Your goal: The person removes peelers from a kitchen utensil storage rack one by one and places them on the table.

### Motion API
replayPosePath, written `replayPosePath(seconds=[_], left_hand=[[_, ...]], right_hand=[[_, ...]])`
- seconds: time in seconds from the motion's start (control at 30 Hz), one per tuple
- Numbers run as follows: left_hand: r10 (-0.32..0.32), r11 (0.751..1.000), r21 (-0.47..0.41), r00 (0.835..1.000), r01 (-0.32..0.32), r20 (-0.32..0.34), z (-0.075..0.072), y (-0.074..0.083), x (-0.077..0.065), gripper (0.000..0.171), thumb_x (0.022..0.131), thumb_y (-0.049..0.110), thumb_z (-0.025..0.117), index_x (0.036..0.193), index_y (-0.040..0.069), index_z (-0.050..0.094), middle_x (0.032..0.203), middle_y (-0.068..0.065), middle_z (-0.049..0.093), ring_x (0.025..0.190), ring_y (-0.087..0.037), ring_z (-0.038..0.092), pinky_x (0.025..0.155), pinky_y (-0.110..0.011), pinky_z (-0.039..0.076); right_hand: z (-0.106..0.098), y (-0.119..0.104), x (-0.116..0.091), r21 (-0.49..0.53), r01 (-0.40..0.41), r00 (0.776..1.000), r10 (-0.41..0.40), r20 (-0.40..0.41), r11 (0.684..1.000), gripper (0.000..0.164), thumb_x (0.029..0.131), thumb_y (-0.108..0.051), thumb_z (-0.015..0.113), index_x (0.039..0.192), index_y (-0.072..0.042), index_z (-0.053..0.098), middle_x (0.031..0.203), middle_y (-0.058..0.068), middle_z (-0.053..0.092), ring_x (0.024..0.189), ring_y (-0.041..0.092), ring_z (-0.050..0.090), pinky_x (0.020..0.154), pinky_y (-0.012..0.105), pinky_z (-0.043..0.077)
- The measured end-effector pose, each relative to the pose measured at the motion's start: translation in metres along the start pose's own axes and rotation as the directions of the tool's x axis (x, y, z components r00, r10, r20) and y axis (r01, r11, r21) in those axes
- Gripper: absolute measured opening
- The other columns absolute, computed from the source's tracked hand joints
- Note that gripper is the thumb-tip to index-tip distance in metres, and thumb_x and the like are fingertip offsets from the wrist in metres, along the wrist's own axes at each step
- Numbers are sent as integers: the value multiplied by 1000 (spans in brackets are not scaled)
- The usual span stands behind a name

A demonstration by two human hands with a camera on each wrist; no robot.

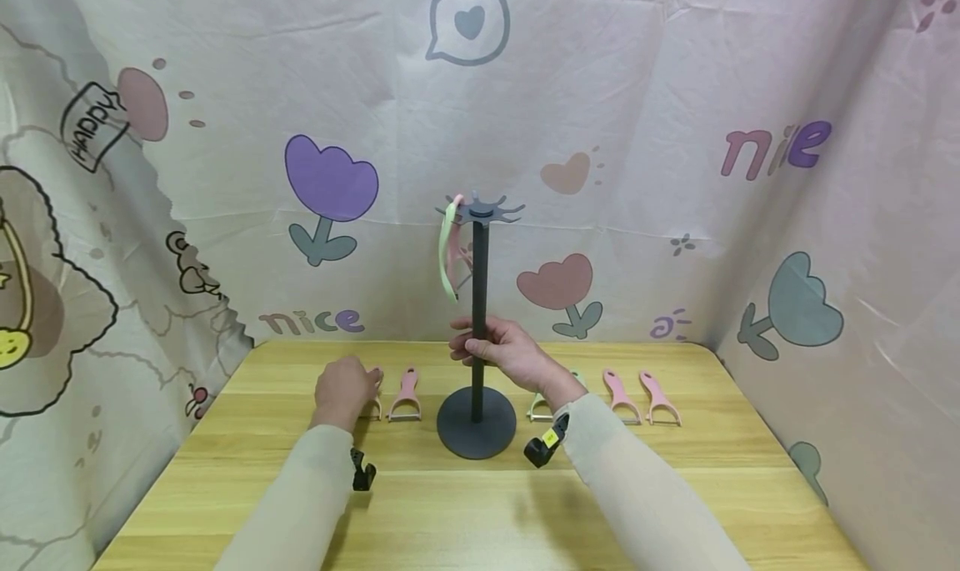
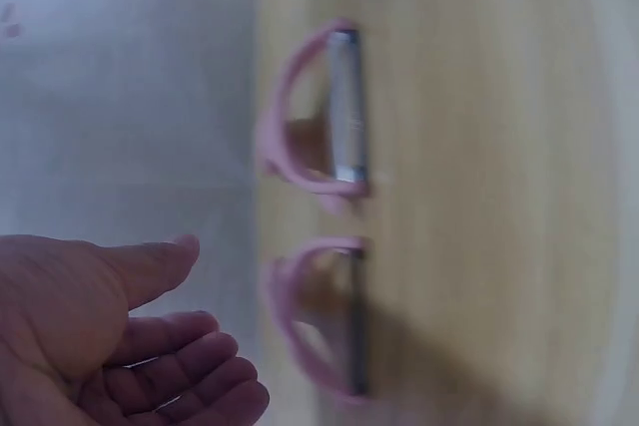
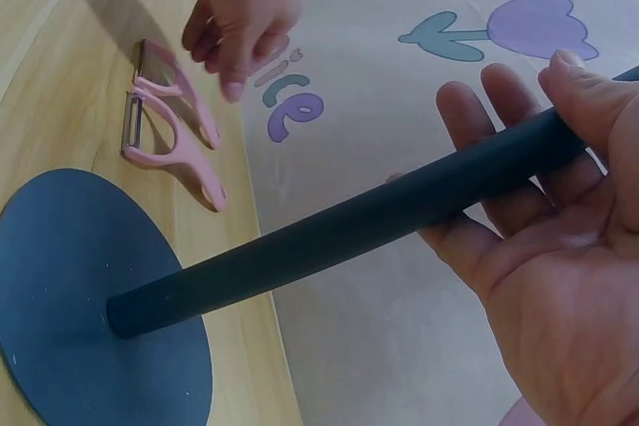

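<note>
A dark stand (image 1: 480, 346) with a round base and a crown of hooks (image 1: 498, 211) stands mid-table. My right hand (image 1: 517, 358) holds its pole, thumb in front and fingers behind. From the hooks' left side hang a light green peeler (image 1: 446, 258) and a pink peeler (image 1: 454, 246). My left hand (image 1: 341, 392) hovers over the left pink peeler (image 2: 290, 316), its thumb apart from its loosely bent fingers and nothing held. Another pink peeler (image 1: 407, 392) lies between that one and the stand's base.
Right of the stand lie a light green peeler (image 1: 537, 406), partly behind my right wrist, and two pink peelers, one inner (image 1: 618, 394) and one outer (image 1: 657, 394). A printed cloth (image 1: 637, 96) rises behind the wooden table (image 1: 420, 513) and at both sides.
</note>
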State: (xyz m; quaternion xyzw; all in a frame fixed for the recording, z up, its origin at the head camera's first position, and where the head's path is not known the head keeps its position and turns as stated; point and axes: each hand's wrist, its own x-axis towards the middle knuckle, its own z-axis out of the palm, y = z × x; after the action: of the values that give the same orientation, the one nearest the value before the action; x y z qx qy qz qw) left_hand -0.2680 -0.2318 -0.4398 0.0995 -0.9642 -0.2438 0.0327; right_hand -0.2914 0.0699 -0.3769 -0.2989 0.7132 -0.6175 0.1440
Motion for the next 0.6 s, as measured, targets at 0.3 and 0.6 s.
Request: replayPosePath(seconds=[0.3, 0.6], left_hand=[[116, 973, -175, 977, -148, -182, -43, 35, -8, 36, 106, 28, 55, 124, 2, 73, 115, -19, 75, 96, -36, 70, 87, -54, 57], [159, 841, -463, 946, -280, -283, -87, 99, -30, 36, 105, 44, 63, 128, 17, 72, 124, -8, 73, 116, -29, 66, 97, -49, 57]], right_hand=[[0, -1, 0, 1, -8, 1000, 8, 1, 1000, 35, 108, -7, 59, 142, -5, 61, 127, 20, 72, 117, 29, 74, 106, 45, 57], [1, -3, -1, 4, -7, 1000, 7, 4, 1000, 35, 108, -8, 59, 142, -4, 61, 128, 22, 71, 117, 28, 74, 106, 44, 57]])
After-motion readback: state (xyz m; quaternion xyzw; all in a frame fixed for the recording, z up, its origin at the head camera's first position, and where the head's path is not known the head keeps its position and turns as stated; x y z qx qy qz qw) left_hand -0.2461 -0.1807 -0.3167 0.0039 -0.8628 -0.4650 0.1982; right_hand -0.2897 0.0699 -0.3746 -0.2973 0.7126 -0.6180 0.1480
